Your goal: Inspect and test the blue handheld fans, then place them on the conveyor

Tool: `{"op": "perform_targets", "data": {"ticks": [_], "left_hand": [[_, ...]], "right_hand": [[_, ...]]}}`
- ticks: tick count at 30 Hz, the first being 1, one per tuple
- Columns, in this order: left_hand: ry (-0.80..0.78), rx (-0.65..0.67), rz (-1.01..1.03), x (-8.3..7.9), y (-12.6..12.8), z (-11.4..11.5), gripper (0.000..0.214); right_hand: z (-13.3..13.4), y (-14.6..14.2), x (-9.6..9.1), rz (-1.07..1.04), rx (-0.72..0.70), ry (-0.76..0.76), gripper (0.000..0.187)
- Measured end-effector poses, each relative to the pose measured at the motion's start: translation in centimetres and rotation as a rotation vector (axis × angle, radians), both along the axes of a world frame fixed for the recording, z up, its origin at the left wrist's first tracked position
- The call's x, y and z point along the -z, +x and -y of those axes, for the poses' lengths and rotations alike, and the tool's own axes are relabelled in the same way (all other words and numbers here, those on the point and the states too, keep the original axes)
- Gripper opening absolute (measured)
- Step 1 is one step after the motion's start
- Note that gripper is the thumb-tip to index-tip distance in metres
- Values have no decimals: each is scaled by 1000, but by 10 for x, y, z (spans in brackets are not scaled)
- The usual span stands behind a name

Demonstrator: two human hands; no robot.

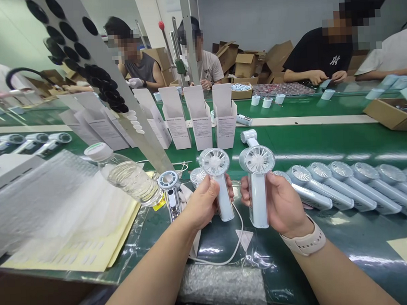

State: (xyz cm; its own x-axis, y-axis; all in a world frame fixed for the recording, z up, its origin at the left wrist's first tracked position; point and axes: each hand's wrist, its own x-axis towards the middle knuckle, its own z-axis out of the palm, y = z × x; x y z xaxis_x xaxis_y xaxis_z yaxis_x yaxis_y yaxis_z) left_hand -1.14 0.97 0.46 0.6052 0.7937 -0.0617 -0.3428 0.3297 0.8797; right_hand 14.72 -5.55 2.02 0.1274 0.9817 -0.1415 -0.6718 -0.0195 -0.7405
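Note:
In the head view my left hand (207,199) is closed around the handle of a pale blue handheld fan (225,198), its round slotted head facing me. A second pale blue handheld fan (258,199) is upright in my right hand (283,203), the fingers wrapped round its handle. The two fans are side by side and apart, above the table. Left of my left hand a fan with a chrome-like handle (173,201) stands near a white cable (239,245). Another fan head (197,176) shows partly behind my left hand.
Several fans (339,182) lie in a row at the right. Open white boxes (202,130) stand beyond my hands, beside a slanted metal post (135,124). A water bottle (126,174) leans over yellow sheets (122,237). Co-workers sit across the green conveyor belt (307,141).

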Motion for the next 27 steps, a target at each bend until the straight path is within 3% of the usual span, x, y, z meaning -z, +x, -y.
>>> {"op": "perform_targets", "data": {"ticks": [8, 13, 23, 27], "left_hand": [[-9, 90, 88, -5, 0, 1, 35], [46, 115, 44, -8, -3, -1, 50], [97, 44, -48, 0, -1, -2, 62], [98, 38, -79, -2, -3, -2, 57]], "right_hand": [[-2, 12, 4, 82, 41, 94, 24], [-3, 12, 3, 56, 199, 51, 25], [-6, 7, 11, 159, 195, 13, 26], [-5, 8, 16, 222, 179, 78, 24]]}}
